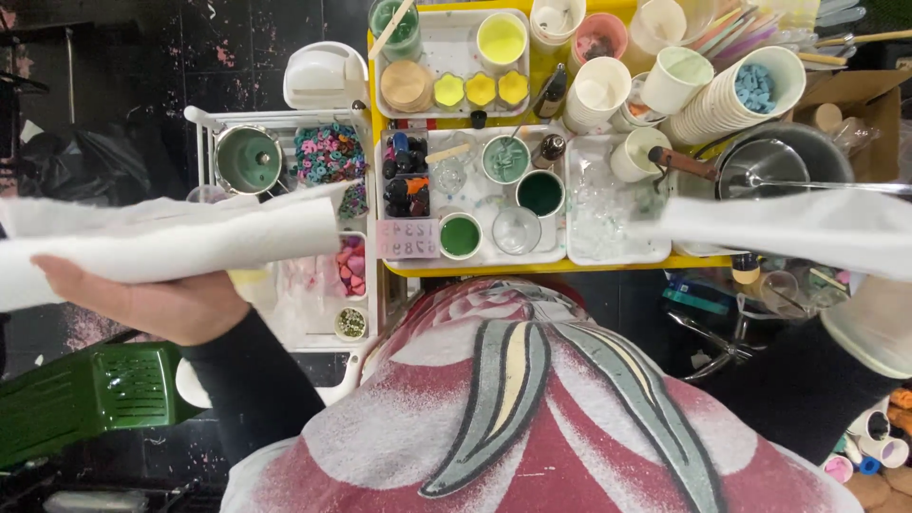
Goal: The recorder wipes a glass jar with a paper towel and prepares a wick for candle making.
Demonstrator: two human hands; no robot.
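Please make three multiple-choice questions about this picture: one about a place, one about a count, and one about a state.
1. Where are the small yellow flower-shaped pieces?
A. In the white tray at the top of the yellow table
B. On the green chair
C. In the metal pot

2. How many of these yellow pieces are there?
A. One
B. Three
C. Six

3. What is the state of the white sheet at the left hand?
A. Lying flat on the floor
B. Held up, rolled loosely
C. Inside a cup

Answers: 1 A, they sit in that tray beside the stack of tan round discs. 2 B, three lie in a row. 3 B, the hand supports it from below.
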